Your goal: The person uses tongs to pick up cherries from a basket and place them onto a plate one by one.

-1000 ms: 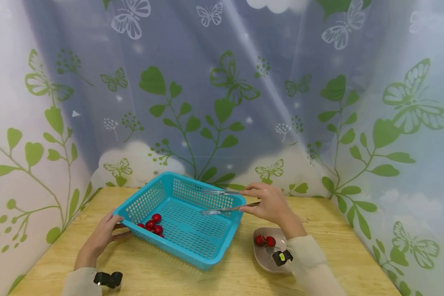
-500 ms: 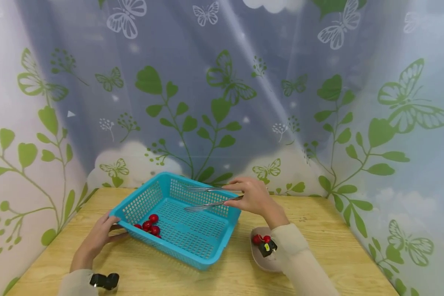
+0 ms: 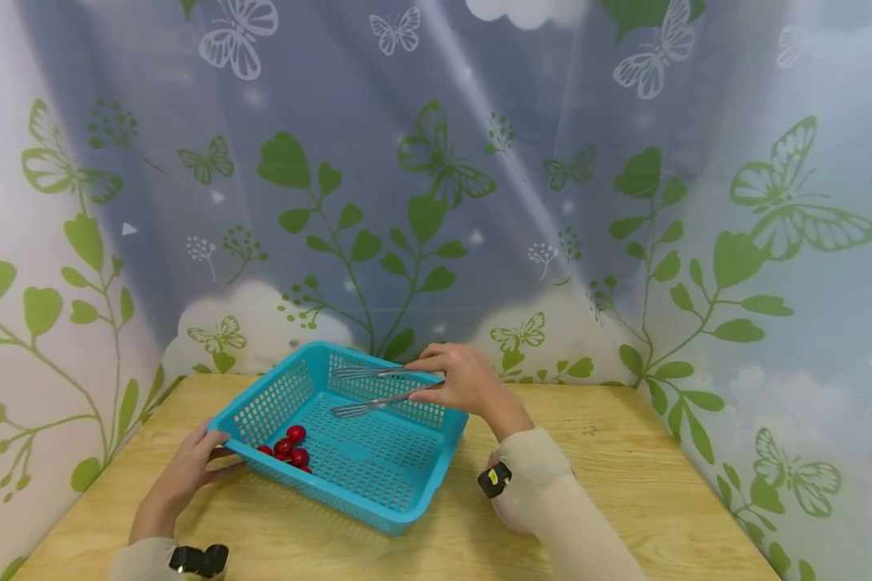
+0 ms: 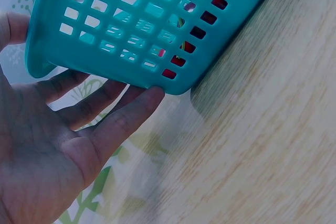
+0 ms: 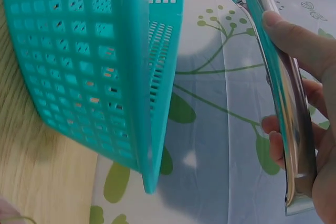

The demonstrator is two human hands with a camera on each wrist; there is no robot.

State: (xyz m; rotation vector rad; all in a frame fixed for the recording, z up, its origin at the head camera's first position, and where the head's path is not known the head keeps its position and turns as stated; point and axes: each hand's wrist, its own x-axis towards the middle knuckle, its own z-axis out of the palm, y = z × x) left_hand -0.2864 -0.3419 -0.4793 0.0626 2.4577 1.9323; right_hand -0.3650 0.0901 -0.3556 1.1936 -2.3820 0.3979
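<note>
behind basket rim point(image 3: 320, 485), partly hidden cherries point(image 3: 284, 449)

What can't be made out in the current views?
- Head: bowl contents, behind right sleeve and wrist camera.
- Head: exact number of cherries, some partly behind the basket's near wall.
- Left wrist: cherries' full shapes, behind basket lattice.
- Right wrist: tips of the tongs, past the top edge.

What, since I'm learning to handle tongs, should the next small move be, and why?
Probably ease the tongs toward the red fruits: the right hand holds the tongs spread with nothing between their tips, and the fruits lie at the left end of the basket, which the left hand grips.
</note>
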